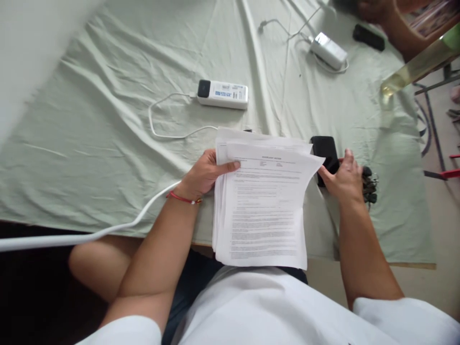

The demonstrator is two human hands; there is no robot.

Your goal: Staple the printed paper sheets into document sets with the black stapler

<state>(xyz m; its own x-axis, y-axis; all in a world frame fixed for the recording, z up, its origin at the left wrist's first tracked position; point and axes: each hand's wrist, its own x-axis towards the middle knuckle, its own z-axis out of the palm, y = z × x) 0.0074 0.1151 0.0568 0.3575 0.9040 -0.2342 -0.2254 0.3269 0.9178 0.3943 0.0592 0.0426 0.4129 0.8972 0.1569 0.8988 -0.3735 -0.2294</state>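
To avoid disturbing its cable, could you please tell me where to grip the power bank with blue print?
I'd grip the power bank across its long sides, near the right end, from above: it lies flat, long and narrow, while the white cable enters its left end by the black panel.

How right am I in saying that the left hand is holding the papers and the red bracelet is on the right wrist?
Not quite: the head view shows the red bracelet on the left wrist, not the right. The rest stands: the left hand is holding the papers.
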